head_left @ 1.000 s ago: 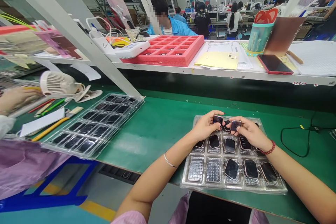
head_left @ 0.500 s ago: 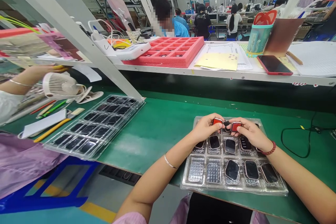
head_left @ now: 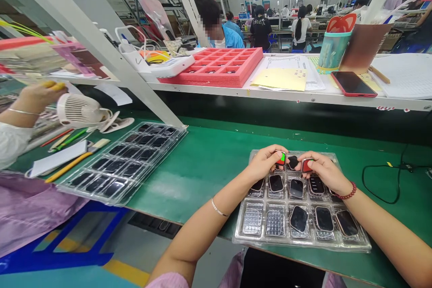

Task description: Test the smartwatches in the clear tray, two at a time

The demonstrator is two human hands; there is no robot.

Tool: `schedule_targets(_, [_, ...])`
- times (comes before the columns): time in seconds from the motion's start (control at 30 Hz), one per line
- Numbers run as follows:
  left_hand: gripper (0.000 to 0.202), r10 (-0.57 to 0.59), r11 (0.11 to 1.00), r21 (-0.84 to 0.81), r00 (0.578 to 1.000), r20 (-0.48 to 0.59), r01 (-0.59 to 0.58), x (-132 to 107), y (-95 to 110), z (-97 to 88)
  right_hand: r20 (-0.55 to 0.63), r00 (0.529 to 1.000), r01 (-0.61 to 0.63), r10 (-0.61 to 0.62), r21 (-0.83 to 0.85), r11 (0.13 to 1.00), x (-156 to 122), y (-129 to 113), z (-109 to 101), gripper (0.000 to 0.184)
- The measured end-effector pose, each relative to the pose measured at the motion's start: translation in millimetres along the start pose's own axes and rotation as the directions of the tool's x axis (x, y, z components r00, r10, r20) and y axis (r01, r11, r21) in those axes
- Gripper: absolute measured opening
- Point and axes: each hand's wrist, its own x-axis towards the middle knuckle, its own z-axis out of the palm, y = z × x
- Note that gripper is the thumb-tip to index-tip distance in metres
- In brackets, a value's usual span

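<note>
The left hand point(head_left: 265, 163) held a small watch-shaped device point(head_left: 281, 158) in a narrow pinch, its screen turned from red to red and green. The right hand point(head_left: 320, 172) pinched a second device point(head_left: 306, 165), still glowing red, both just above a clear plastic tray point(head_left: 238, 234) on the green desk point(head_left: 189, 162).

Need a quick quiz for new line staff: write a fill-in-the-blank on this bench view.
The left hand holds a small device whose face shows green and ____. The right hand holds a similar device, and its wrist wears a bracelet of red ____. Both hands are above a clear plastic tray resting on a ____ workbench.

Missing words: red; beads; green.
</note>
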Motion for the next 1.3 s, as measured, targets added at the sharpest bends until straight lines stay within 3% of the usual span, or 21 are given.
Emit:
schedule_targets(0.53, [0.036, 0.038, 0.998, -0.055, 0.998, 0.058, -0.035, 0.1, -3.7, 3.3, -0.017, 1.000, 0.024, -0.025, -0.066, 0.998, 1.6, -0.8, 4.0, 0.027])
schedule_targets(0.8, [0.037, 0.080, 0.997, 0.019, 0.996, 0.049, -0.081, 1.6, -5.9, 1.3, -0.007, 1.000, 0.027, -0.027, -0.087, 0.996, -0.2, 2.9, 5.4, 0.031])
schedule_targets(1.3, [0.047, 0.065, 0.998, -0.021, 0.994, 0.092, -0.064, 0.2, -7.7, 1.6, -0.023, 0.998, 0.057, -0.061, -0.128, 0.990, 0.2, 0.9, 5.0, 0.035])
